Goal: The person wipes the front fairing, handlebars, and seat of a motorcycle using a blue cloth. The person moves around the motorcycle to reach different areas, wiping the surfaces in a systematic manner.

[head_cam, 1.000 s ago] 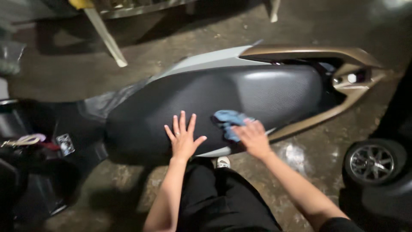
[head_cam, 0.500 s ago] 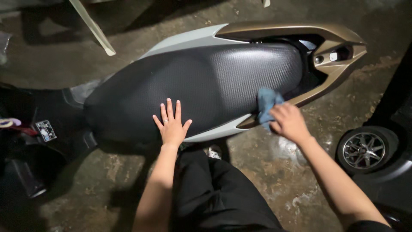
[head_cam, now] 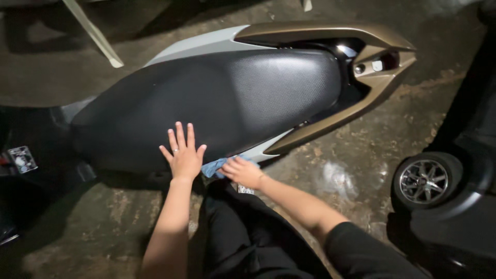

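A scooter's black textured seat (head_cam: 222, 98) lies across the view, with grey side panels (head_cam: 196, 46) and a bronze tail grab rail (head_cam: 330, 31). My left hand (head_cam: 182, 153) rests flat on the near edge of the seat, fingers spread, a ring on one finger. My right hand (head_cam: 243, 171) grips a blue cloth (head_cam: 213, 167) pressed against the grey panel just under the seat's near edge, beside my left hand. My black trousers (head_cam: 243, 232) show below.
Another vehicle's wheel with a silver rim (head_cam: 423, 181) stands at the right. The concrete floor (head_cam: 361, 155) is damp and stained, with a wet patch near the tail. A pale slanted post (head_cam: 95, 36) stands at the top left. Dark scooter parts (head_cam: 26, 165) fill the left.
My right hand has swept the blue cloth from the seat's top to the tail side, then back left to the lower panel beside my left hand. The view has shifted left.
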